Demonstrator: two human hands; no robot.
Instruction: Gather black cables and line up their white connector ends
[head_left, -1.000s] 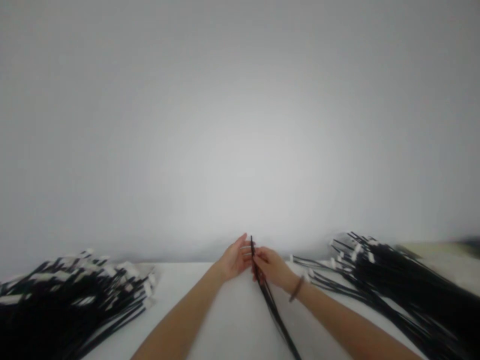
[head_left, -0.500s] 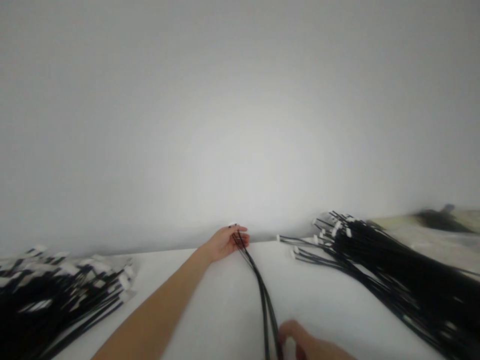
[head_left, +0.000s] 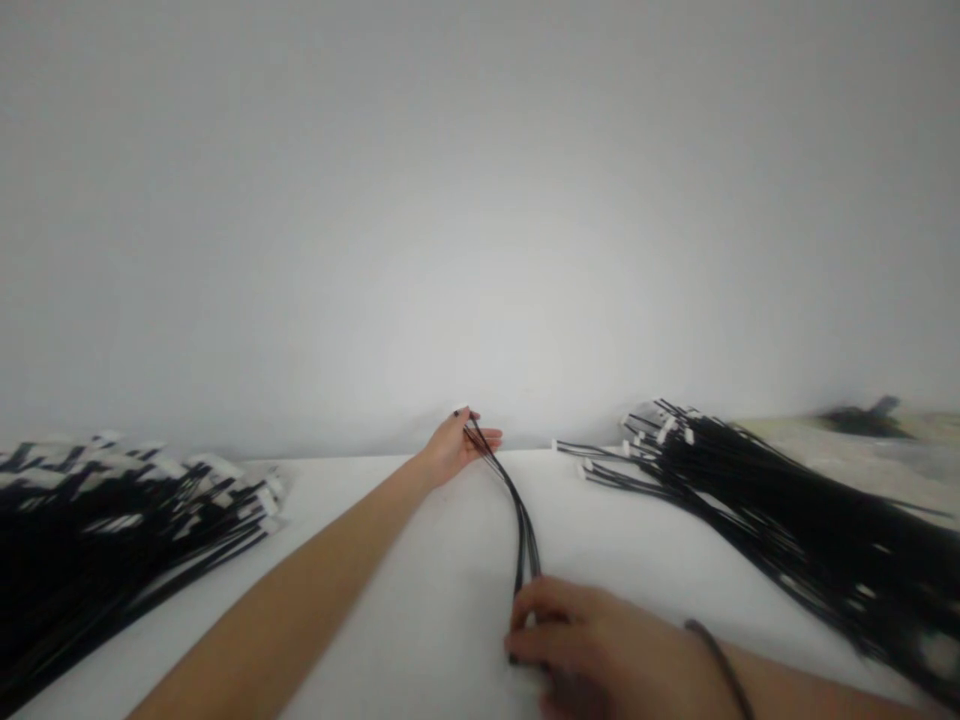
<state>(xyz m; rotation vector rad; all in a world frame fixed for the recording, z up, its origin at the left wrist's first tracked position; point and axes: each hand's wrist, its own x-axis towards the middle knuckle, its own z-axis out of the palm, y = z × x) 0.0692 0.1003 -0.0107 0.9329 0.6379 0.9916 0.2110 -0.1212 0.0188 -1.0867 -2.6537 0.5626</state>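
Observation:
Black cables (head_left: 519, 510) run from my left hand down to my right hand over the white table. My left hand (head_left: 453, 448) is near the table's back edge, thumb pressed on the cables close to their white connector end, other fingers stretched out. Lower down, my right hand (head_left: 574, 625) closes its fingers around the same cables; it is slightly blurred. The cables' near ends are hidden by this hand.
A pile of black cables with white connectors (head_left: 127, 530) lies at the left. Another large cable bundle (head_left: 765, 500) lies at the right, a few strands sticking out leftward. Behind it is a pale plastic sheet (head_left: 885, 455) with a dark object (head_left: 866, 415). A grey wall (head_left: 480, 220) rises behind the table (head_left: 420, 590).
The view has tilted down a little. My right hand has come further into view, now gripping the cables higher up. My left hand still holds the far end.

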